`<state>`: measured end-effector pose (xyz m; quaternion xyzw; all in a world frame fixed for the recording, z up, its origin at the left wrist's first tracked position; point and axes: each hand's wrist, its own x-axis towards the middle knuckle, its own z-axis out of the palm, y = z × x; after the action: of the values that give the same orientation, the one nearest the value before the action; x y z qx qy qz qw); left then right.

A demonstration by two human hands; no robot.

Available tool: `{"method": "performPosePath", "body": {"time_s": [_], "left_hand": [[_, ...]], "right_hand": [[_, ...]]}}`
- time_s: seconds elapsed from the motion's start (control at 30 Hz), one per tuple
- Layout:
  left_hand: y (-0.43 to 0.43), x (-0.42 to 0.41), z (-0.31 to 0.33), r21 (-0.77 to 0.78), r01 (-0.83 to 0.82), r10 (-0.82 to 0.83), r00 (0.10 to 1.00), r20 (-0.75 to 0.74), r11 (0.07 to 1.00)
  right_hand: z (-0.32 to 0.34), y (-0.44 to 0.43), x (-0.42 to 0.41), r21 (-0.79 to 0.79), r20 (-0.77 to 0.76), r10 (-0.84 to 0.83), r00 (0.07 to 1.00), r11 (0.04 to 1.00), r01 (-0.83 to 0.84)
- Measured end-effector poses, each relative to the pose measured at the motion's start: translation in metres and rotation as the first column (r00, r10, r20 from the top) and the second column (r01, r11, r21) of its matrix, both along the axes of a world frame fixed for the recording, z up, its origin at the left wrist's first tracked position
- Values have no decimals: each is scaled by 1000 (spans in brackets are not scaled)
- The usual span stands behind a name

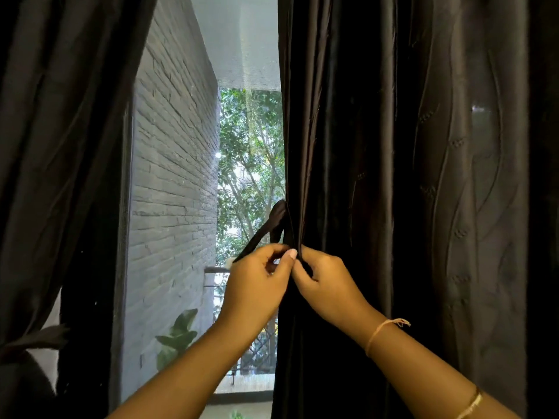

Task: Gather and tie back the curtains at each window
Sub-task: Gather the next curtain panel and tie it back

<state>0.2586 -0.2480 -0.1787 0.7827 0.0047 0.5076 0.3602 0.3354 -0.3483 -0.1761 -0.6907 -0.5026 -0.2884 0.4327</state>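
Observation:
A dark curtain (393, 146) hangs on the right of the window, its inner edge near the middle of the view. A dark fabric tie strap (273, 220) loops out from that edge. My left hand (255, 285) pinches the strap's end at the curtain's edge. Beside it, my right hand (325, 285) grips the curtain's edge fold and the strap, thumbs almost touching. The left curtain (60, 146) is gathered low at the left by its own tie (39, 340).
Through the window screen (242, 55) are a grey brick wall (172, 176), green trees and a railing. A leafy plant (178, 334) stands outside below. The window sill (242, 396) runs under my left forearm.

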Motion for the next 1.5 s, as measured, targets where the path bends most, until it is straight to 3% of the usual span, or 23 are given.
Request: {"method": "performPosePath", "body": {"time_s": [0.1, 0.23, 0.33, 0.47, 0.87, 0.97, 1.03, 1.1, 1.17, 1.27, 1.37, 1.5], "left_hand": [[-5, 1, 7, -100, 43, -35, 996, 80, 994], [-6, 3, 12, -75, 3, 4, 996, 88, 997], [-4, 5, 11, -59, -46, 51, 994, 101, 997], [-9, 6, 5, -15, -57, 59, 984, 170, 998], [-12, 1, 0, -38, 34, -27, 987, 160, 999], [-9, 1, 4, -31, -32, 36, 986, 162, 999], [-7, 1, 6, -41, -58, 64, 985, 160, 997], [-6, 1, 7, -73, -51, 62, 986, 156, 996], [-6, 2, 7, -94, -53, 67, 986, 151, 994], [-1, 3, 5, -89, -81, 94, 984, 154, 993], [7, 1, 5, -66, -117, 126, 979, 161, 991], [6, 0, 3, -22, -109, 111, 981, 162, 994]], "right_hand": [[0, -3, 1, -28, -31, 56, 998, 998, -57], [0, -7, 2, -10, -89, 97, 991, 995, -98], [0, -7, 3, -46, 32, -42, 999, 998, 43], [0, -3, 0, -85, 235, -320, 918, 934, 347], [-3, 7, -1, -113, 455, -405, 793, 858, 502], [-1, 2, -1, -80, 395, -288, 872, 935, 345], [2, -2, -2, -75, 196, -99, 976, 990, 116], [2, -3, -2, -25, -9, 59, 998, 998, -59], [-1, -3, -1, 49, -84, 103, 991, 994, -99], [-3, -6, 3, 237, 5, -144, 990, 962, 138], [-4, -15, 2, 361, 83, -407, 910, 863, 353], [-20, -8, -10, 151, 316, -440, 840, 898, 414]]}}
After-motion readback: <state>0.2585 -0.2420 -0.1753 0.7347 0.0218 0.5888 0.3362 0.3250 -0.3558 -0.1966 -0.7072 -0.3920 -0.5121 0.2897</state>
